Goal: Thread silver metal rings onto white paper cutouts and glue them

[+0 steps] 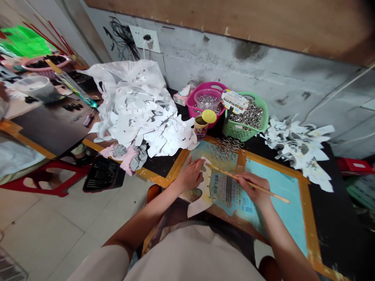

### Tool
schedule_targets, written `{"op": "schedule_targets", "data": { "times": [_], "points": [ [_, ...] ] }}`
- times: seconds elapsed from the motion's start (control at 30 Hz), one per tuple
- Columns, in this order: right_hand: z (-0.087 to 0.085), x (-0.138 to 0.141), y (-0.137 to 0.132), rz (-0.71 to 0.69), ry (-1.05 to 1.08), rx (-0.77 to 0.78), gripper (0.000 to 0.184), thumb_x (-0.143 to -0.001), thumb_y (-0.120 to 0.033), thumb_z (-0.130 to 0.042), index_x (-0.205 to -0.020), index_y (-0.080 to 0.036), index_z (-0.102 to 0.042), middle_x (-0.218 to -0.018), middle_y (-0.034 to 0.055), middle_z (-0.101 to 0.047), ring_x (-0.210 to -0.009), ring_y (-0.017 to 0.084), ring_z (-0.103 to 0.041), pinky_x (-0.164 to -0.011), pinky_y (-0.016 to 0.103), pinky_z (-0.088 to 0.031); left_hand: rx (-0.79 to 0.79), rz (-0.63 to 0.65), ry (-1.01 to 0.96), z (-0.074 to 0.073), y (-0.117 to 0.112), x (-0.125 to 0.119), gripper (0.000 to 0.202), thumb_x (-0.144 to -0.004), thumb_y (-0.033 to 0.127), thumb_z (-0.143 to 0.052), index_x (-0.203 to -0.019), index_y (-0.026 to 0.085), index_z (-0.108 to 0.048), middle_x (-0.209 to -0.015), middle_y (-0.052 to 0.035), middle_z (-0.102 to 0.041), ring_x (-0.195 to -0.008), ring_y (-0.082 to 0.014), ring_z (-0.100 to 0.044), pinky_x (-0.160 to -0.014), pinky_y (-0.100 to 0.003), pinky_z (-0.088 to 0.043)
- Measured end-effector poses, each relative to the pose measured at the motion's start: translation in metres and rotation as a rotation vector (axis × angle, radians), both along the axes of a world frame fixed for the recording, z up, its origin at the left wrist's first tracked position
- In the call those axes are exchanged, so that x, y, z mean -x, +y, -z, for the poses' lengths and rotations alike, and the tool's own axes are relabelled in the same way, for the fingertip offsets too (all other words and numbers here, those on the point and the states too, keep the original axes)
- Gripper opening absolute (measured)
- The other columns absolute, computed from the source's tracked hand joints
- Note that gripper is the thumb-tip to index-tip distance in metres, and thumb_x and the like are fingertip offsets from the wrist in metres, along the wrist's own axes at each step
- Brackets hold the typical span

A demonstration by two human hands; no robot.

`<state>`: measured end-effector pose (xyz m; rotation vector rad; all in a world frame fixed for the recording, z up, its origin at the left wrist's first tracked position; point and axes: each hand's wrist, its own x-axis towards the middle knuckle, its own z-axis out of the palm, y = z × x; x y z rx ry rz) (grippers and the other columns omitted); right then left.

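My right hand is closed around a thin wooden brush, which slants down to the left. The brush tip touches the upper part of a white cut-out sheet with a wavy edge and yellowish smears. My left hand lies with its fingers stretched out on the upper left of that sheet. Under the sheet is a light blue printed board edged with brown tape. Just beyond the brush tip rests a loose pile of metal rings or clips. An open tin with a yellow lid stands behind.
A big heap of white cut-outs spills from a plastic bag at left. Pink and green baskets of metal pieces stand by the wall. More cut-outs lie at right. A red stool and black basket are at left.
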<state>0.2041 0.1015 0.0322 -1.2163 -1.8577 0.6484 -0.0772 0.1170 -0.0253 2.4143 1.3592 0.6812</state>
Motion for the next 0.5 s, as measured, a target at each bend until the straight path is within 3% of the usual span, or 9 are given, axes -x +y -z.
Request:
{"op": "schedule_targets", "data": {
  "times": [0.17, 0.27, 0.5],
  "points": [
    [-0.005, -0.010, -0.005, 0.037, -0.018, -0.034, 0.013, -0.089, -0.024, -0.062, -0.085, -0.022, -0.074, -0.072, 0.0025, -0.074, -0.059, 0.017, -0.069, -0.055, 0.027, -0.055, 0.008, -0.003, 0.006, -0.001, -0.001, 0.000, 0.055, -0.086, 0.014, -0.047, -0.140, 0.015, -0.033, -0.131, -0.0156, -0.060, -0.131, -0.0267, -0.050, -0.120, -0.059, -0.017],
    [-0.008, -0.012, -0.008, -0.006, 0.002, -0.020, 0.012, -0.088, -0.022, -0.063, -0.084, -0.022, -0.074, -0.073, 0.0021, -0.074, -0.059, 0.017, -0.069, -0.054, 0.026, -0.054, 0.007, -0.001, 0.009, 0.000, 0.000, 0.000, 0.054, -0.087, 0.015, -0.046, -0.140, 0.015, -0.032, -0.133, -0.0159, -0.060, -0.131, -0.0269, -0.050, -0.121, -0.059, -0.017],
    [-0.005, -0.012, 0.002, 0.048, -0.033, -0.026, 0.011, -0.088, -0.024, -0.064, -0.084, -0.022, -0.074, -0.072, 0.0013, -0.074, -0.060, 0.017, -0.069, -0.054, 0.026, -0.052, 0.006, 0.000, 0.005, -0.001, 0.000, 0.000, 0.055, -0.087, 0.013, -0.045, -0.140, 0.015, -0.032, -0.132, -0.0152, -0.060, -0.132, -0.0263, -0.050, -0.121, -0.058, -0.016]
  ]
}}
